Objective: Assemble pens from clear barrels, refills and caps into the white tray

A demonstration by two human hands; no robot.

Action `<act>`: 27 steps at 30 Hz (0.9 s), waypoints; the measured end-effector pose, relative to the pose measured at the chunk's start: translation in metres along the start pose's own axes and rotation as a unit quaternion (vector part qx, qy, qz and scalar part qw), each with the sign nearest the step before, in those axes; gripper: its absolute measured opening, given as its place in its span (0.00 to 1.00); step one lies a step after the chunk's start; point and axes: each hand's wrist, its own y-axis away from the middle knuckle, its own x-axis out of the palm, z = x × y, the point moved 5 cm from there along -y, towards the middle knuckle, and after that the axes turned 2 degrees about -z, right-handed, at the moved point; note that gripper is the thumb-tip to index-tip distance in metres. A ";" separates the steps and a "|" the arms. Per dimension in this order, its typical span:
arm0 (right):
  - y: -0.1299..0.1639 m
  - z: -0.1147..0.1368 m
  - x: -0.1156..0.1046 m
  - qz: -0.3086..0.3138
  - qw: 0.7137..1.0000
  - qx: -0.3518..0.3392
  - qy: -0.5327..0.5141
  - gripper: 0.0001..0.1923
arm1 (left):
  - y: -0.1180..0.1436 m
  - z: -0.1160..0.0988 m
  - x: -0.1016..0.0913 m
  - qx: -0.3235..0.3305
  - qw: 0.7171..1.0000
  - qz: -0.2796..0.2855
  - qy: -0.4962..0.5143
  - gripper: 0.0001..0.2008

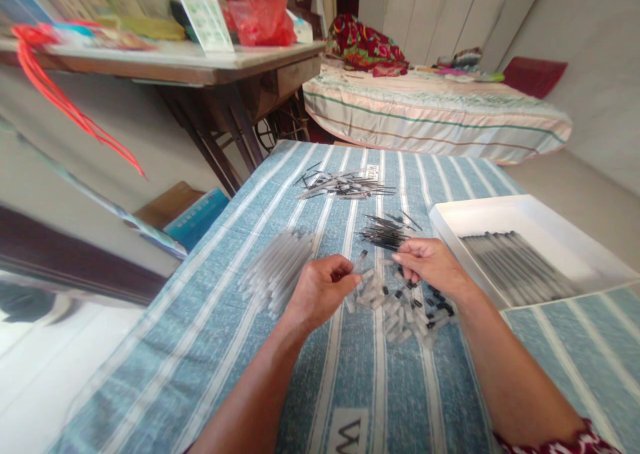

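Note:
My left hand is closed, with a clear pen cap with a dark end standing up from its fingertips. Across from it, my right hand pinches thumb and fingers together above the small parts; what it grips is too small to make out. Below both hands lies a loose heap of clear pen caps, mixed with small black plugs. A bundle of translucent pen barrels lies left of my left hand. Black ink refills are piled just beyond my right hand.
A white box at the right holds a row of pens. Farther back lies a scattered pile of thin pen parts. All rest on a blue striped tablecloth. A desk stands back left, a bed behind.

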 end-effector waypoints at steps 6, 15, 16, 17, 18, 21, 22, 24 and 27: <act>-0.001 -0.005 -0.005 0.004 1.000 0.012 0.028 0.10 | -0.002 0.004 -0.004 -0.027 0.995 -0.049 0.079 0.07; -0.006 -0.011 -0.006 -0.015 0.997 -0.015 0.078 0.09 | -0.002 0.004 -0.012 -0.063 0.977 -0.115 0.170 0.09; -0.007 -0.011 -0.006 -0.028 0.993 -0.027 0.115 0.09 | -0.003 0.005 -0.012 -0.062 0.975 -0.121 0.174 0.09; -0.007 -0.011 -0.006 -0.041 0.985 -0.039 0.162 0.09 | -0.003 0.005 -0.013 -0.061 0.974 -0.127 0.176 0.09; -0.008 -0.010 -0.006 -0.052 0.974 -0.049 0.216 0.09 | -0.003 0.005 -0.014 -0.059 0.973 -0.133 0.177 0.09; -0.010 -0.009 -0.003 -0.075 0.928 -0.044 0.363 0.10 | -0.003 0.002 -0.016 -0.056 0.971 -0.145 0.180 0.09; -0.010 -0.009 -0.001 -0.078 0.913 -0.033 0.399 0.11 | -0.003 0.001 -0.016 -0.055 0.971 -0.147 0.182 0.09; -0.009 -0.009 0.000 -0.082 0.888 -0.011 0.453 0.12 | -0.003 0.000 -0.017 -0.054 0.969 -0.149 0.190 0.08; -0.009 -0.009 0.002 -0.077 0.864 0.010 0.498 0.13 | -0.003 -0.001 -0.017 -0.051 0.966 -0.150 0.203 0.08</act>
